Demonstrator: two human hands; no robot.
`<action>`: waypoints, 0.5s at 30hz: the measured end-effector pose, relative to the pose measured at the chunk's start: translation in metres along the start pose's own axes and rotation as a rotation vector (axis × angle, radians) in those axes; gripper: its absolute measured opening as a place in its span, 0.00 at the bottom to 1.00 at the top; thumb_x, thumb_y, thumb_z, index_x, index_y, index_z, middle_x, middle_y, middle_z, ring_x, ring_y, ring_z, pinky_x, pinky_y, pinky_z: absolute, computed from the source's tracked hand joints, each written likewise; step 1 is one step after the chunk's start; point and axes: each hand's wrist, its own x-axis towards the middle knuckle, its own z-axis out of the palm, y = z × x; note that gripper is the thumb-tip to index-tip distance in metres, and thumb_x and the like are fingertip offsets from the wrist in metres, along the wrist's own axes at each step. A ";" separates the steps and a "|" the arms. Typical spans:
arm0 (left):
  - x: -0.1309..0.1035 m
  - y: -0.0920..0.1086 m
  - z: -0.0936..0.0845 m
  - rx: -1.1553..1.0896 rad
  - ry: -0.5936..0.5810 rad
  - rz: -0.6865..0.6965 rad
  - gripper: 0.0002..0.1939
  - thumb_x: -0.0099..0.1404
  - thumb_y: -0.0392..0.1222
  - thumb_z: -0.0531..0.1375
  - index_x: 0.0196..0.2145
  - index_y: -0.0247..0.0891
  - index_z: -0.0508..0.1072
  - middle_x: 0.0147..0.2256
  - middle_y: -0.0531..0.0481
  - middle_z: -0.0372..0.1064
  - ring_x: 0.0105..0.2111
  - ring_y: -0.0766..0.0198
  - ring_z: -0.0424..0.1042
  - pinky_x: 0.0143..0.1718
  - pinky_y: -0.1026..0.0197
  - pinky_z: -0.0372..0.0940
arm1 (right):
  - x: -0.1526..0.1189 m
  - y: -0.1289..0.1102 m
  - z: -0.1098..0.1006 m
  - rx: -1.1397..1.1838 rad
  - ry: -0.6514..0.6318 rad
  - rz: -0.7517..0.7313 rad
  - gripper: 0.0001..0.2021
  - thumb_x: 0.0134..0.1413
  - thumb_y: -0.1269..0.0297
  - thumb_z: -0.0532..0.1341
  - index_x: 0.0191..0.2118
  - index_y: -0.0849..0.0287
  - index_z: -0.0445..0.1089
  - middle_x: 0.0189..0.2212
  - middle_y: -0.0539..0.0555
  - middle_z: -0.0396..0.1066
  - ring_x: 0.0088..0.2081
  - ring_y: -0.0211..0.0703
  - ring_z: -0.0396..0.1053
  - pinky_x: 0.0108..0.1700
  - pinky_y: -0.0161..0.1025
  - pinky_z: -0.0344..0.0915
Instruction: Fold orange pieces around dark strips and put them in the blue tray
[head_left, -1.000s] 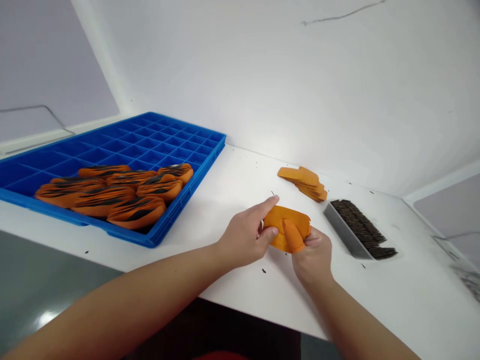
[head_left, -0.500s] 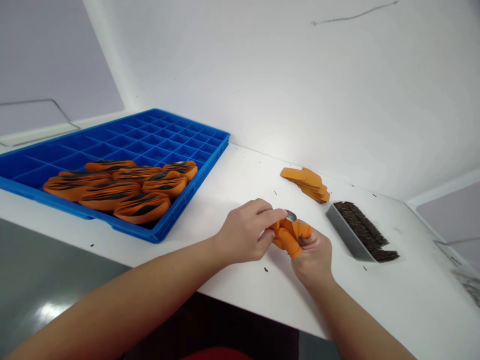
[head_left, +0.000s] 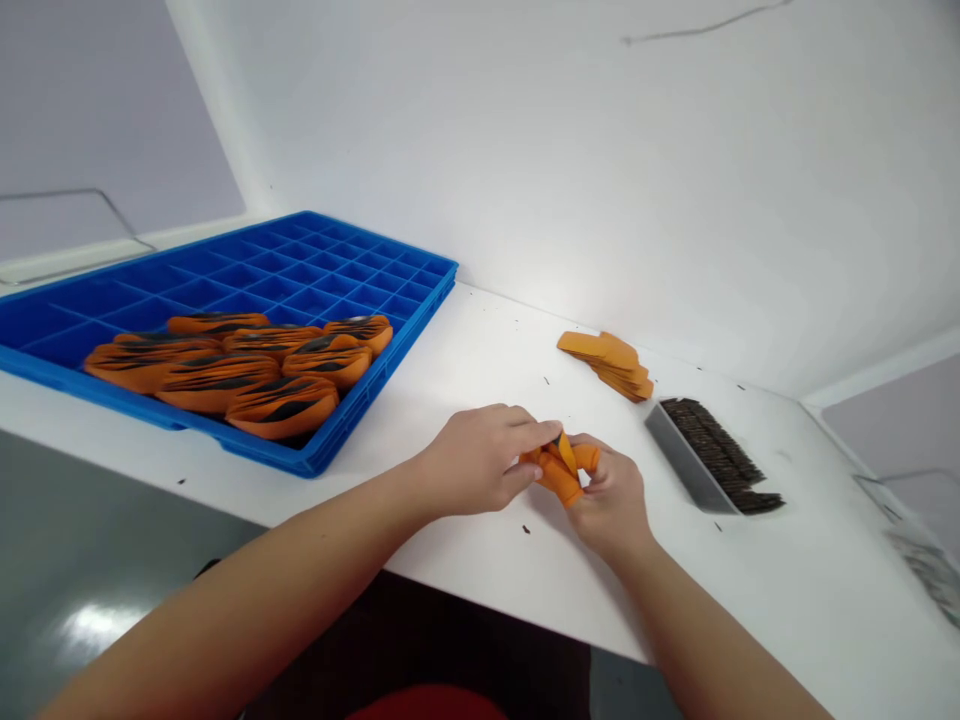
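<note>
My left hand (head_left: 484, 460) pinches the left side of an orange folded piece (head_left: 559, 478) between thumb and fingers. Around that piece's right side, my right hand (head_left: 611, 500) is closed, its fingers partly hidden behind the orange material. A dark strip shows at the top of the piece, near my left fingertips. Both hands are just above the white table (head_left: 465, 560). Beyond them lies a fanned stack of orange pieces (head_left: 607, 362). Right of my right hand stands a grey box (head_left: 690, 460) packed with thin dark brown pieces (head_left: 712, 445).
On the left, a blue divided tray (head_left: 390, 385) holds several orange bundles with dark inserts (head_left: 281, 408) in its near compartments. A white wall (head_left: 540, 130) rises behind the table. Small dark scraps (head_left: 526, 530) are scattered on the tabletop.
Both hands have shifted slightly left with the orange piece. The shiny grey part seen at its top under my left fingers no longer shows; a narrow dark edge shows there instead.
</note>
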 end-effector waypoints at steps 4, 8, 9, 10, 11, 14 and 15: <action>0.000 0.001 -0.003 0.119 0.008 0.062 0.15 0.63 0.37 0.53 0.47 0.40 0.68 0.43 0.49 0.71 0.41 0.60 0.68 0.41 0.58 0.65 | 0.000 0.002 0.001 0.048 -0.025 0.020 0.10 0.52 0.61 0.61 0.23 0.58 0.68 0.25 0.49 0.69 0.25 0.35 0.65 0.27 0.32 0.61; 0.000 0.007 -0.003 0.245 -0.005 0.116 0.08 0.63 0.38 0.52 0.35 0.38 0.71 0.42 0.48 0.70 0.41 0.57 0.66 0.40 0.56 0.64 | 0.000 0.004 0.000 0.073 -0.053 0.016 0.11 0.52 0.61 0.60 0.23 0.59 0.67 0.24 0.49 0.68 0.25 0.35 0.64 0.27 0.33 0.60; 0.001 0.008 -0.003 0.220 -0.003 0.106 0.07 0.62 0.39 0.53 0.35 0.38 0.71 0.43 0.48 0.69 0.41 0.58 0.66 0.41 0.56 0.64 | 0.000 0.004 0.000 0.076 -0.058 0.011 0.11 0.52 0.61 0.60 0.23 0.59 0.67 0.24 0.49 0.67 0.26 0.35 0.64 0.27 0.33 0.60; 0.001 0.009 -0.003 0.173 -0.002 0.086 0.07 0.61 0.40 0.55 0.36 0.38 0.70 0.42 0.48 0.69 0.42 0.58 0.66 0.42 0.57 0.64 | 0.000 0.005 -0.001 0.077 -0.057 0.005 0.11 0.52 0.61 0.60 0.23 0.59 0.67 0.24 0.49 0.67 0.26 0.35 0.64 0.28 0.33 0.60; 0.002 0.009 -0.004 0.118 -0.001 0.056 0.09 0.60 0.41 0.56 0.38 0.38 0.70 0.42 0.49 0.69 0.43 0.59 0.66 0.43 0.57 0.63 | 0.000 0.005 -0.001 0.081 -0.049 0.000 0.10 0.52 0.61 0.61 0.23 0.59 0.67 0.24 0.49 0.67 0.26 0.35 0.64 0.28 0.33 0.60; 0.007 0.009 -0.010 0.013 -0.019 -0.045 0.13 0.58 0.43 0.58 0.41 0.40 0.69 0.41 0.50 0.70 0.42 0.60 0.67 0.43 0.57 0.62 | 0.001 0.006 -0.001 0.127 -0.013 -0.027 0.09 0.50 0.60 0.62 0.24 0.59 0.67 0.26 0.49 0.67 0.27 0.36 0.64 0.29 0.34 0.61; 0.010 0.008 -0.013 0.011 -0.044 -0.079 0.13 0.57 0.45 0.58 0.40 0.40 0.69 0.40 0.50 0.71 0.41 0.59 0.67 0.43 0.57 0.62 | 0.001 0.006 -0.001 0.144 -0.011 -0.039 0.10 0.50 0.60 0.62 0.24 0.58 0.67 0.25 0.49 0.67 0.27 0.36 0.64 0.30 0.34 0.62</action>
